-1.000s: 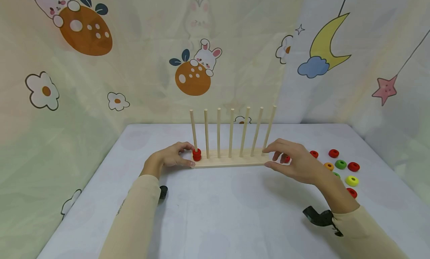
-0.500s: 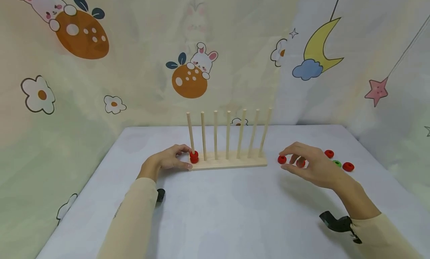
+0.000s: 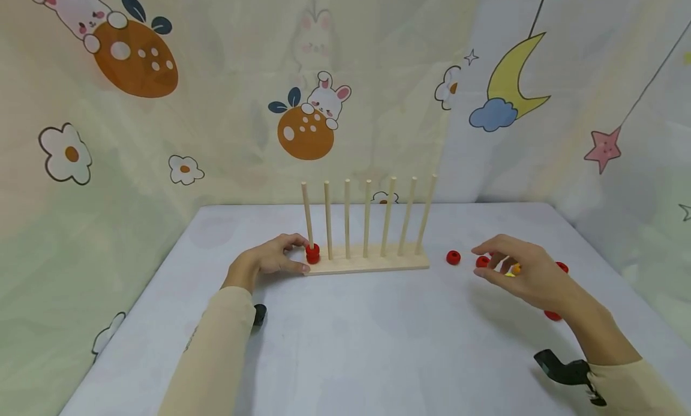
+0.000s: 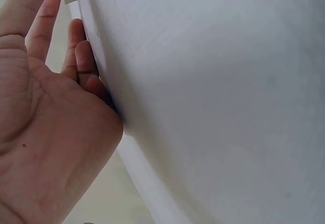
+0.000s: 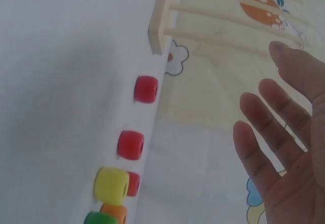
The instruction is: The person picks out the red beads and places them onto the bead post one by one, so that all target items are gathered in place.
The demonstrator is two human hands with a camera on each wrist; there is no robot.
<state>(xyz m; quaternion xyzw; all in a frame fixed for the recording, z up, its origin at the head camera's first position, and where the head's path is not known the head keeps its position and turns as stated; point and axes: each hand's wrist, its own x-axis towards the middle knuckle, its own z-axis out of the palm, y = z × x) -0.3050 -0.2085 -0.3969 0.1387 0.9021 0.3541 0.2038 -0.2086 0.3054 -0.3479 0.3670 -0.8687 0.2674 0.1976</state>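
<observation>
Gripping the wooden peg rack at mid-frame by its left end — thumb in front, fingers behind — is the left hand. Red rings sit stacked on the leftmost peg. At frame right, the right hand hangs wide, thumb and fingers parted, near loose rings on the tabletop.

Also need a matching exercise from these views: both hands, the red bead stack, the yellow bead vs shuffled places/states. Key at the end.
Things
1. left hand
2. right hand
3. red bead stack
4. yellow bead

Places/states
A. partly hiding a red bead in the right wrist view
B. on the leftmost peg
C. near the loose beads, holding nothing
D. at the left end of the wooden board

Pairs: 1-D, 2-C, 3-B, 4-A
</observation>
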